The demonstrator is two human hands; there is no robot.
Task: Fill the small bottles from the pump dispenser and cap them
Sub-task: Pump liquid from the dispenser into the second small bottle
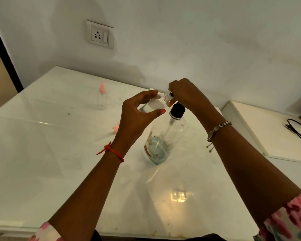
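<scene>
Risk check on the fill step:

- Our left hand (139, 110) grips the small bottle (155, 103) between thumb and fingers, off the table and tilted, with its open neck up against the nozzle under our right hand.
- Our right hand (186, 94) is curled over the head of the pump dispenser (165, 136). The head itself is mostly hidden, so we cannot tell how far it is pressed.
- The dispenser stands on the table (59, 162) directly below the right hand, and nothing steadies its base.

Failure modes as we judge them:

1. The neck is narrow. If the left hand drifts mid-stroke, the stream probably misses and runs onto the fingers and the table.
2. The right forearm comes in at an angle, so the push is likely off-axis. With the dispenser nearly empty and light, it could tip or skid towards the left hand.
3. Little liquid is left at the bottom, so the pump may suck air and spit.
4. The bottle is tilted, and more tilt as it fills spills from the neck.
5. The pink spray cap (115, 128) lies just behind the left wrist, where a careless sweep would knock it away.

The capped bottle (102, 100) stands well beyond the left hand, out of harm's way.
</scene>
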